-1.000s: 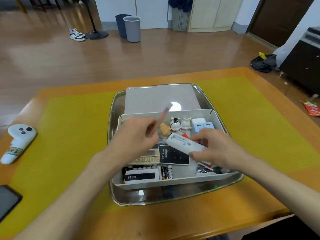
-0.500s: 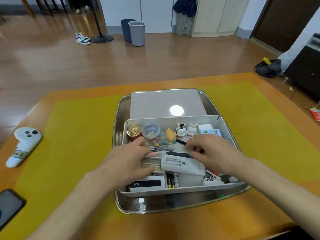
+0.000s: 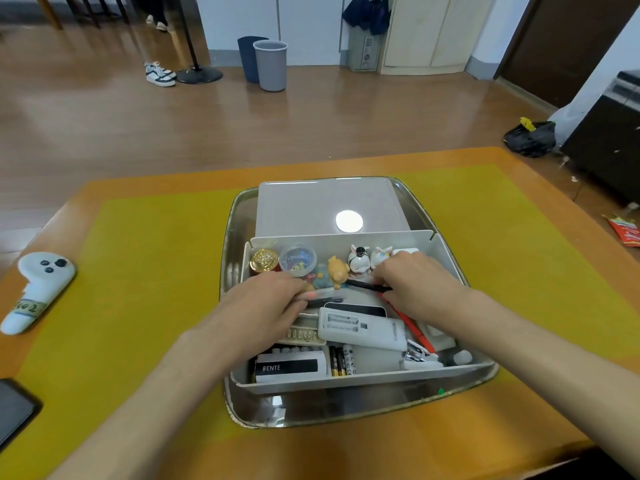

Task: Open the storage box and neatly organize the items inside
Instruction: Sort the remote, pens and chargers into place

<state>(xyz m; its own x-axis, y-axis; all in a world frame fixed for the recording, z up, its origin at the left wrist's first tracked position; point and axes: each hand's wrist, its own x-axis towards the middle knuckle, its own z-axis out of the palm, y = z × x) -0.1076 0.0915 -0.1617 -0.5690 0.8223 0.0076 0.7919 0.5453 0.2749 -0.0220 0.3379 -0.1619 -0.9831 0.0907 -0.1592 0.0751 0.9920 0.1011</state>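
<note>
Storage box point(image 3: 446, 251): open, frame centre, seated in metal tray point(image 3: 346, 410) on tabletop point(image 3: 145, 271); lid point(image 3: 311, 206) behind it. Left hand point(image 3: 266, 306): over box's middle left, fingers curled on slim grey item point(image 3: 323, 293). Right hand point(image 3: 415, 289): middle right, fingers pinching black pen point(image 3: 367, 286). Contents: gold jar point(image 3: 264, 260), clear tub point(image 3: 298, 259), bear figurine point(image 3: 337, 271), two white figurines point(image 3: 359, 259), white remote point(image 3: 362, 329), batteries point(image 3: 341, 362), red pen point(image 3: 414, 329), "BENTE" box point(image 3: 289, 367). White controller point(image 3: 34, 289) at frame left.
</note>
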